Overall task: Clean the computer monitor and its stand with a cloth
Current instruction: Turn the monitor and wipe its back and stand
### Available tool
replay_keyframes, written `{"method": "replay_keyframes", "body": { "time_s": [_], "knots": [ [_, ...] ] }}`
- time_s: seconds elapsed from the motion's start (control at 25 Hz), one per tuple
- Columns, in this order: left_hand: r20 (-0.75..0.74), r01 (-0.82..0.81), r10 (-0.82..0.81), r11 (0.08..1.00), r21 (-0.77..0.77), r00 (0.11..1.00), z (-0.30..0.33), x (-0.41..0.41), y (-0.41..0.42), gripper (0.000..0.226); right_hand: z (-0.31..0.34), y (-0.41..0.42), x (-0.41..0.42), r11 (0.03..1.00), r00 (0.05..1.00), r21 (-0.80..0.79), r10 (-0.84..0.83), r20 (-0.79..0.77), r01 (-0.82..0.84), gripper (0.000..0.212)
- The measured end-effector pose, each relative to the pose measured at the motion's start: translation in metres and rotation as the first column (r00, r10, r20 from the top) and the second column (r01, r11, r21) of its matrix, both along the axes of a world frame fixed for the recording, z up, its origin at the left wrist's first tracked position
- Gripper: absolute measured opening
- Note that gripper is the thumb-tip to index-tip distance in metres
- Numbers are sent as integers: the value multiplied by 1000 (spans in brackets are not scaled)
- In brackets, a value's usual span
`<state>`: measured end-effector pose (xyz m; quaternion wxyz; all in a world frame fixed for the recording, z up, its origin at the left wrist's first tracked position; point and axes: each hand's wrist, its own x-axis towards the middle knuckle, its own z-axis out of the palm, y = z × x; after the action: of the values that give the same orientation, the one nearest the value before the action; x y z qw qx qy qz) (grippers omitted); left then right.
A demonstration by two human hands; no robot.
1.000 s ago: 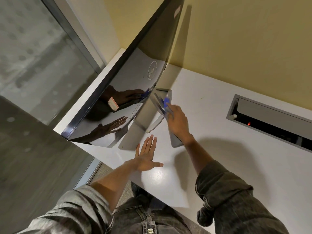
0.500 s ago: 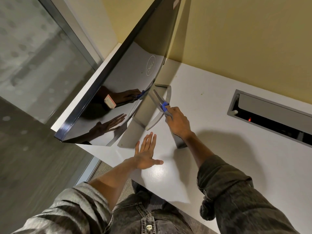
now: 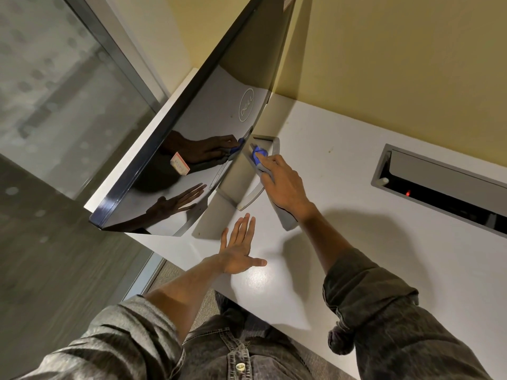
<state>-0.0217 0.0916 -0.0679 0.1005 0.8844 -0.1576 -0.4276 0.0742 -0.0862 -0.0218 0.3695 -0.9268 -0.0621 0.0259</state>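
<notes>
A black monitor (image 3: 192, 138) stands tilted on the white desk, its glossy back facing me with a round logo. Its grey stand (image 3: 247, 185) rises from a base on the desk. My right hand (image 3: 285, 185) grips a blue cloth (image 3: 259, 154) and presses it against the upper part of the stand's neck, close to the monitor's back. My left hand (image 3: 238, 248) lies flat on the desk with fingers straight, just in front of the stand's base. Both hands are mirrored in the monitor's shiny surface.
The white desk (image 3: 343, 220) runs to a yellow wall behind. A grey cable hatch (image 3: 439, 185) with a red light is set into the desk at the right. A glass partition (image 3: 68, 91) stands at the left. A small sticker (image 3: 179, 163) sits on the monitor.
My right hand with the cloth slid down the stand's neck, then back up toward the monitor. My left hand stayed flat on the desk.
</notes>
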Motion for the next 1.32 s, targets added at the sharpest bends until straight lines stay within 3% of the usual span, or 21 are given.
{"method": "replay_keyframes", "body": {
  "time_s": [0.2,0.32,0.56,0.92,1.04,1.12,1.2,1.28,1.32],
  "knots": [
    [-2,-4,4,1000,-13,1000,0,0,0,114,10,5,5,1000,1000,0,6,1,-6,37],
    [-5,-7,7,1000,-11,1000,0,0,0,114,5,0,16,996,997,-79,47,-60,-52,32],
    [0,-11,11,1000,-13,1000,-1,0,0,114,-20,-12,21,976,976,-197,50,-214,-93,40],
    [6,-24,24,1000,6,1000,-1,-1,-2,114,-30,0,1,980,987,-196,-59,-153,28,39],
    [10,-17,17,1000,15,1000,-1,-1,-2,114,-26,-2,0,960,980,-273,-115,-164,67,35],
    [20,-13,13,1000,11,1000,-1,-1,-1,114,-31,-1,-13,940,982,-290,-190,-11,179,28],
    [18,-17,17,1000,5,1000,-2,-1,-1,114,-40,4,-34,955,952,-192,-172,253,224,19],
    [8,-12,12,1000,11,1000,-1,0,-2,114,-47,15,-48,972,882,-218,26,471,88,21],
    [-2,0,0,1000,22,1000,1,0,-2,113,-46,23,-49,953,858,-300,194,476,-49,27]
  ]
}}
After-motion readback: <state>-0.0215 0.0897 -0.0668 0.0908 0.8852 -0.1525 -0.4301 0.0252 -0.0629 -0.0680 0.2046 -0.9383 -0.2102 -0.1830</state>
